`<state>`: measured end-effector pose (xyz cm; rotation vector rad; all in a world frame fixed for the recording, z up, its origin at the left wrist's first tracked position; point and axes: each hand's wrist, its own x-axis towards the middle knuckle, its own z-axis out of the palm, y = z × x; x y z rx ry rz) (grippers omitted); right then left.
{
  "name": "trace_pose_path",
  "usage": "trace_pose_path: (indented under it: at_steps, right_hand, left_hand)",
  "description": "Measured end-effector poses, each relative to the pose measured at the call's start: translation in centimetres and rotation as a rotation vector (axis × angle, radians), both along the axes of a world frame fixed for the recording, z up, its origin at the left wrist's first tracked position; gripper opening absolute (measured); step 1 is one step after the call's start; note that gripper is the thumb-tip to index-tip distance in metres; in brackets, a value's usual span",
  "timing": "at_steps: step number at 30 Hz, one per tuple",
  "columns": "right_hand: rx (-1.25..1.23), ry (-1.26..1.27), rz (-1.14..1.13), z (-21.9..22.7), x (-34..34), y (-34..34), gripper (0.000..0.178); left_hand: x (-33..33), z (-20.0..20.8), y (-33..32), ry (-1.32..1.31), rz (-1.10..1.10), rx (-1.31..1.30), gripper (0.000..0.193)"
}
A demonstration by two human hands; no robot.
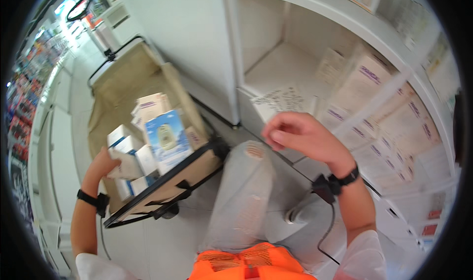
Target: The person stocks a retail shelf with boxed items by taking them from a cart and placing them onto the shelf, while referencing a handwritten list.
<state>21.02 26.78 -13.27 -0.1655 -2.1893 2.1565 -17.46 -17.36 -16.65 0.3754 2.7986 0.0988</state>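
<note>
My left hand reaches into a beige fabric cart and is closed on a white box. Its fingers are partly hidden behind that box. Several more white boxes with blue edges lie around it, beside a blue-and-white box with a picture on its front. My right hand hovers before the open white cabinet, fingers loosely curled in, with nothing visible in them. Behind it, a white sheet covered in dark marks lies at the cabinet's front edge.
Stacked white boxes with purple print fill the right part of the white cabinet. The cart's black-edged rim runs close to my bent knee. Packed shelves line the far left of the aisle.
</note>
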Motion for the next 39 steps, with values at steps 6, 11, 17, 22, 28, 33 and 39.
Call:
trace_pose_path:
  at_steps: [6, 11, 17, 22, 28, 33, 39]
  right_hand:
    - [0.099, 0.041, -0.251, -2.9, -1.9, 2.4, 0.030]
    - [-0.061, 0.034, -0.622, -4.5, -1.4, 5.0, 0.059]
    - [0.047, 0.075, -0.851, -5.8, -0.6, 7.0, 0.075]
    - [0.203, 0.103, -0.851, -6.9, 0.1, 7.2, 0.081]
    - [0.258, -0.029, -0.801, -5.7, 1.1, 6.8, 0.087]
    - [0.209, 0.017, -0.821, -5.8, 0.6, 7.1, 0.091]
    - [0.031, 0.001, -0.806, -6.2, 1.0, 7.0, 0.088]
  left_hand:
    - [-1.9, -4.0, -0.6, -0.453, 0.118, -0.044, 0.080]
    - [5.8, 4.9, 10.9, 0.197, -0.582, -0.321, 0.050]
    - [16.5, 8.4, 39.5, -0.227, -1.100, 0.447, 0.045]
    - [18.8, 1.9, 61.7, -0.404, -0.870, 0.728, 0.073]
    - [17.8, 0.2, 75.2, -0.269, -1.092, 1.022, 0.090]
    - [18.8, 3.5, 78.7, -0.325, -1.184, 1.187, 0.084]
    - [19.9, 3.3, 81.3, -0.356, -1.135, 1.336, 0.077]
